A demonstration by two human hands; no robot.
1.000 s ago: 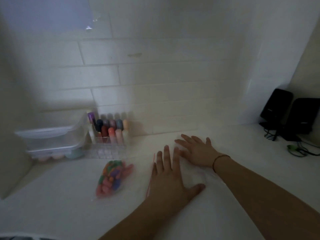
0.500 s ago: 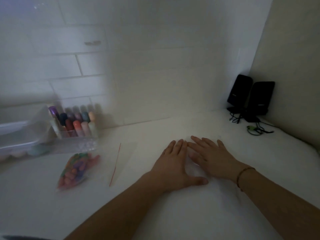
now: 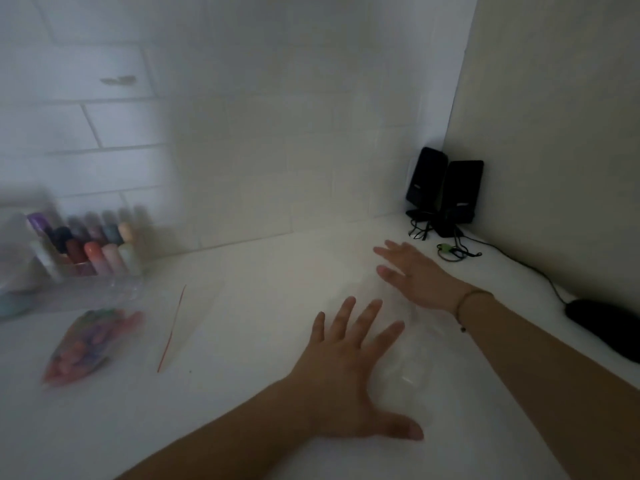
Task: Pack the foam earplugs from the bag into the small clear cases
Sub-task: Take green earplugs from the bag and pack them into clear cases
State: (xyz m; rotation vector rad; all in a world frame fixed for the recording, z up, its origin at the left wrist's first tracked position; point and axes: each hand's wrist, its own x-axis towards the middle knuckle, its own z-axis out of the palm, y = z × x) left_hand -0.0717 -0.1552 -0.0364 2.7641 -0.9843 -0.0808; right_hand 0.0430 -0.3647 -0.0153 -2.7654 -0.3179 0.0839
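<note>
Earplugs fill a clear bag (image 3: 83, 344) lying on the white bench (image 3: 242, 341), well left of the left hand (image 3: 349, 382). Bare bench lies between them, crossed only by an empty red-edged bag (image 3: 180, 327). Both forearms reach forward, palms down, fingers (image 3: 367, 317) spread and holding nothing. The right hand (image 3: 415, 275) lies beyond the left hand, nearer the black speakers (image 3: 443, 192). A faint clear plastic item (image 3: 412, 362) lies between the hands; blur hides whether it is a case.

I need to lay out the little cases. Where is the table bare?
Bare: the near-left table in front of the earplug bag, and the strip along the wall between the marker rack and the speakers. Crowded: the left edge, and the right corner with cables.
</note>
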